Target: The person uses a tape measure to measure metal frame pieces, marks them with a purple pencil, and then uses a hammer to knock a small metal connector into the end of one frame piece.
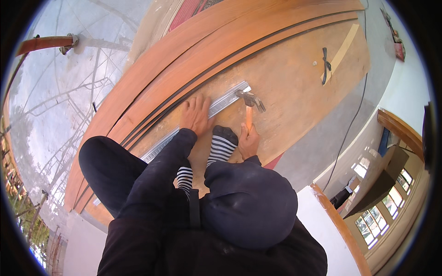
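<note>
My right hand (249, 141) is wrapped round the orange handle of a claw hammer (249, 115). The hammer's head rests at, or just over, the far end of a long silvery metal channel (224, 103). Flat beside that channel lies my left hand (197, 115), fingers stretched out over the brown board (294, 96) and the thumb side close to the metal; whether it presses on the channel I cannot tell. The channel runs back toward my body, partly hidden under my left forearm. My foot in a striped sock (223, 145) stands on the board between my hands.
Long reddish-brown planks (184, 62) with dark strips between them lie along the board's left side. Farther right are a pale wooden strip (343, 53) and a knotted black strip (326, 65). A thin dark cable (353, 117) crosses the floor beyond the board's right edge.
</note>
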A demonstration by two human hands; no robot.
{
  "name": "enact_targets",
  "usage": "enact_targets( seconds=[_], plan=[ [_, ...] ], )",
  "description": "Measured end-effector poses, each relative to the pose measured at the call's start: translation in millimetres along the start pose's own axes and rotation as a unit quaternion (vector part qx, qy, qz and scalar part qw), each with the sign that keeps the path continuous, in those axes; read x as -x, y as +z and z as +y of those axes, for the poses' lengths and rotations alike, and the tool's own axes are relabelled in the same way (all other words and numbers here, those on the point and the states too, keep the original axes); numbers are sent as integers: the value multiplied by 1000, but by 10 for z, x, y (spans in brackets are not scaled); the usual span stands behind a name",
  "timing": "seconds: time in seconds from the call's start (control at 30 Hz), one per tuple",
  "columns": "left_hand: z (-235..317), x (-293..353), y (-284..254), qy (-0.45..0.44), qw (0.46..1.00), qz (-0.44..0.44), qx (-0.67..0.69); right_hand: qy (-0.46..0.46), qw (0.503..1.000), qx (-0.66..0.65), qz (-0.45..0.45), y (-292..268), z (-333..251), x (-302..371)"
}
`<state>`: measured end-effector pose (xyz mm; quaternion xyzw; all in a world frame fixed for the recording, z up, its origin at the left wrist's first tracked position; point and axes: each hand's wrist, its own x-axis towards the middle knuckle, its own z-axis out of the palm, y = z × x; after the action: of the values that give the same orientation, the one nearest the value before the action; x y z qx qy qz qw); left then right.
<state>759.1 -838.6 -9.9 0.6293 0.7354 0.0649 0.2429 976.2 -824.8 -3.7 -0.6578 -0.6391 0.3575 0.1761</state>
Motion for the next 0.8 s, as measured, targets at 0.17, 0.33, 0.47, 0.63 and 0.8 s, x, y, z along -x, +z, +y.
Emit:
enact_targets(
  seconds=[0.17, 0.33, 0.47, 0.63, 0.8],
  plan=[
    [-10, 17, 8, 5, 1000, 21, -10, 16, 999, -42, 25, -46, -59, 17],
    [-7, -9, -27, 64, 994, 79, -43, 29, 999, -25, 13, -66, -97, -139],
    [71, 44, -66, 14, 997, 71, -3, 41, 997, -61, 10, -156, -131, -26],
    [80, 12, -147, -47, 993, 93, 55, 55, 996, -64, -20, -141, -212, 53],
    [17, 12, -28, -7, 997, 80, 17, 26, 997, -60, -28, -110, -243, 80]
  ],
)
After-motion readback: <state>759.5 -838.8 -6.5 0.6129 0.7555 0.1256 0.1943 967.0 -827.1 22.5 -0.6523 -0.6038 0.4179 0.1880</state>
